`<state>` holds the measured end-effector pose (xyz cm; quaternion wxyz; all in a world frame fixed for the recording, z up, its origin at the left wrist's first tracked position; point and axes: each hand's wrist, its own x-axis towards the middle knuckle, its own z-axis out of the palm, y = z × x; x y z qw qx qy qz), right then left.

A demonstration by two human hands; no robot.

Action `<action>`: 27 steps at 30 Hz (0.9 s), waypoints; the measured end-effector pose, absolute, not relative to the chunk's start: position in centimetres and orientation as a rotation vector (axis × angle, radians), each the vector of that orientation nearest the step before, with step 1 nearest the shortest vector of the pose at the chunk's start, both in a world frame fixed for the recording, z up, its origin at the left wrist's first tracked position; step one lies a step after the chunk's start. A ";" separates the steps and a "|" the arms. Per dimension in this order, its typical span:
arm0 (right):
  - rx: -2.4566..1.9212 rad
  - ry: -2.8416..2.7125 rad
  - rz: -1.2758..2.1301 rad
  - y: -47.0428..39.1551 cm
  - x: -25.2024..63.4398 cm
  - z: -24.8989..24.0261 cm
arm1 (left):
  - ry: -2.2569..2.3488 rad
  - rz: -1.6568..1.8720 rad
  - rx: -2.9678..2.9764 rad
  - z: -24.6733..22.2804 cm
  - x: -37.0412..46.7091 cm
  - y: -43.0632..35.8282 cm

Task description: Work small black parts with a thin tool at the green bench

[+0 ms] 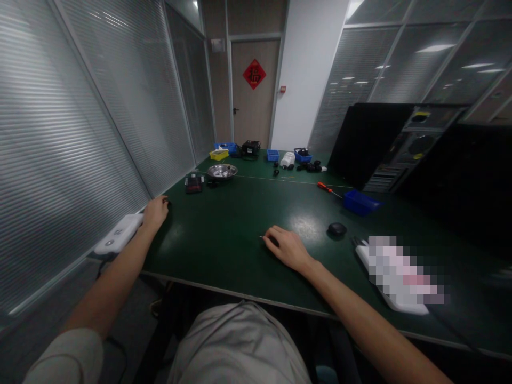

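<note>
My left hand rests at the table's left edge with its fingers curled. A small dark thing shows at its fingertips, too small to name. Just behind that wrist, a white box that looks like a socket strip lies along the edge. Over the middle of the green table, my right hand is closed, thumb and fingers together. From its fingertips a thin, pale tip sticks out to the left; the rest is hidden. To the right of this hand sits a black computer mouse.
An orange-handled screwdriver lies by a blue bin. Computer cases stand at the right. Farther back are a metal dish, a dark red-black box and a yellow tray. A white strip, partly pixelated, lies front right.
</note>
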<state>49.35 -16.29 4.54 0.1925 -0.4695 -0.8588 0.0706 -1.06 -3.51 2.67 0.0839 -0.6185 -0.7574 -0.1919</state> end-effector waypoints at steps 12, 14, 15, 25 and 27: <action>-1.314 -2.401 0.199 -16.2 49.4 4.5 | -2.138 -0.540 -1.895 2.8 -1.1 -3.9; -1.311 -2.404 0.199 -16.2 49.4 4.5 | -2.120 -0.527 -1.901 2.7 -1.3 -3.8; -1.311 -2.405 0.201 -16.2 49.4 4.5 | -2.117 -0.522 -1.900 2.7 -1.3 -3.7; -1.299 -2.405 0.219 -16.3 49.4 4.6 | -2.172 -0.496 -1.890 2.4 -1.5 -3.3; -1.297 -2.403 0.219 -16.3 49.4 4.6 | -2.194 -0.495 -1.920 2.6 -1.4 -3.5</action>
